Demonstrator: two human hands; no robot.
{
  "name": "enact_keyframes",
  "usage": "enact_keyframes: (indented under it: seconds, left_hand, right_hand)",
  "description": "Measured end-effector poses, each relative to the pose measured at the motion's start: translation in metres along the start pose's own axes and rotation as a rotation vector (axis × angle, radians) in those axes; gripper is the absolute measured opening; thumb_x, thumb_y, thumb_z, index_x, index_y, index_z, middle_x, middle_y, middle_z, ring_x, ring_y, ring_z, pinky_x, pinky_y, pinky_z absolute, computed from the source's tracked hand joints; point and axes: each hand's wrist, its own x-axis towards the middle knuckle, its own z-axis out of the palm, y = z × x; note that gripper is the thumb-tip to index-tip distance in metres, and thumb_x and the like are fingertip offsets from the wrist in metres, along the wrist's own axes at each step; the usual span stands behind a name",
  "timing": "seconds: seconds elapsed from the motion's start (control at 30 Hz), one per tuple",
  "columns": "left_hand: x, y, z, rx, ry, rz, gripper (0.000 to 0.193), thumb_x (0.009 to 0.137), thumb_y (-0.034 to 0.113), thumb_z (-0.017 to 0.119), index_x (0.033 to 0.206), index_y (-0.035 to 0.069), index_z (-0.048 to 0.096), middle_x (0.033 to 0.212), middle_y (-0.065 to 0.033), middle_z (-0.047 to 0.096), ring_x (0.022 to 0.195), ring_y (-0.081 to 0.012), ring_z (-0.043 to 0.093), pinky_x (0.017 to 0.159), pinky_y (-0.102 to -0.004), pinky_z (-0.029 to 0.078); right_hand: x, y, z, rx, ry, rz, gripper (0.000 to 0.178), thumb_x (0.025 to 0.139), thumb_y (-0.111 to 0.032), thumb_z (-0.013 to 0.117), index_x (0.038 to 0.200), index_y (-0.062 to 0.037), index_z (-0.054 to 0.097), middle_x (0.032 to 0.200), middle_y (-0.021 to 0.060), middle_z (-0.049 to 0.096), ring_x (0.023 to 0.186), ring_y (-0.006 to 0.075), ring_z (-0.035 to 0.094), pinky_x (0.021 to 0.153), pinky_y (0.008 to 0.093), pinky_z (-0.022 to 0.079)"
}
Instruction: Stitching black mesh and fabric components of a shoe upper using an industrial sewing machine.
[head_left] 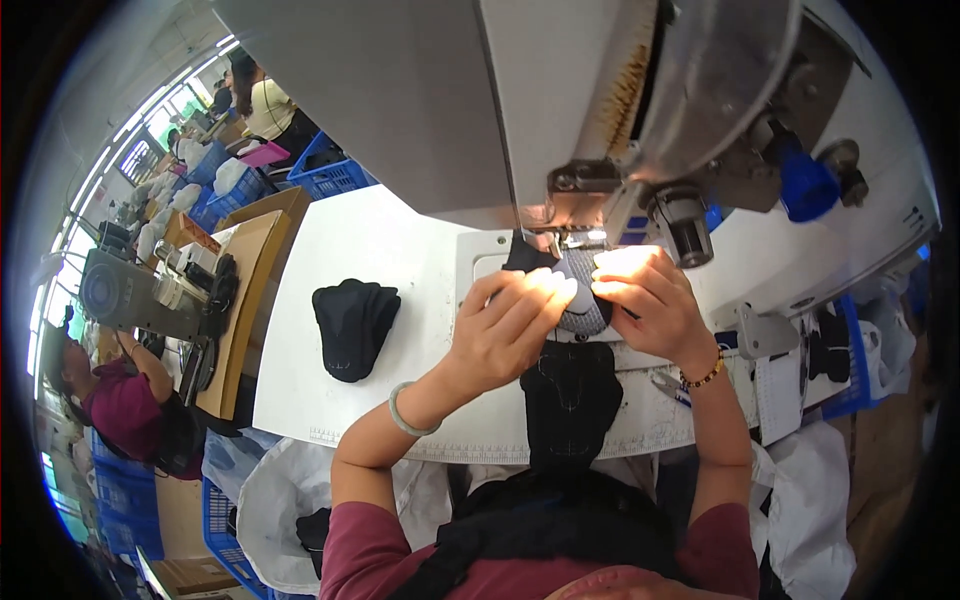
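Observation:
My left hand [505, 325] and my right hand [645, 295] both press a black and grey fabric piece [580, 300] flat on the bed of a sewing machine [560, 110], right below its needle area [562, 238]. The fingertips of both hands meet over the cloth under a bright lamp. A pale green bangle sits on my left wrist, a beaded bracelet on my right. More black fabric [570, 400] hangs from the piece over the table's front edge toward my lap.
A stack of black fabric pieces [352, 325] lies on the white table [330, 400] to the left. Another person [130, 405] works at a second machine [140, 295] far left. Blue crates [335, 178] and white bags [275, 500] stand around.

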Motion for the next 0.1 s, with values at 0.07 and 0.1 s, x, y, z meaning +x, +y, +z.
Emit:
enact_keyframes:
  seconds: [0.07, 0.1]
  left_hand:
    - [-0.0028, -0.0013, 0.0024, -0.016, -0.010, 0.013, 0.026, 0.073, 0.005, 0.063, 0.099, 0.005, 0.065, 0.094, -0.0045, 0.064, 0.088, -0.0170, 0.063, 0.086, -0.0323, 0.042]
    - [-0.0042, -0.0030, 0.0049, -0.038, 0.002, 0.029, 0.030, 0.071, 0.004, 0.062, 0.101, 0.004, 0.064, 0.096, -0.0059, 0.062, 0.092, -0.0192, 0.062, 0.089, -0.0339, 0.043]
  right_hand:
    - [-0.0023, 0.0034, 0.0015, 0.041, -0.003, -0.002, 0.032, 0.063, 0.001, 0.068, 0.093, -0.0085, 0.062, 0.098, 0.0054, 0.064, 0.088, 0.0256, 0.060, 0.084, 0.0366, 0.046]
    - [-0.0045, 0.0052, 0.0027, 0.086, 0.014, -0.005, 0.035, 0.061, 0.005, 0.066, 0.094, -0.0064, 0.062, 0.101, 0.0082, 0.064, 0.092, 0.0275, 0.060, 0.086, 0.0379, 0.046]
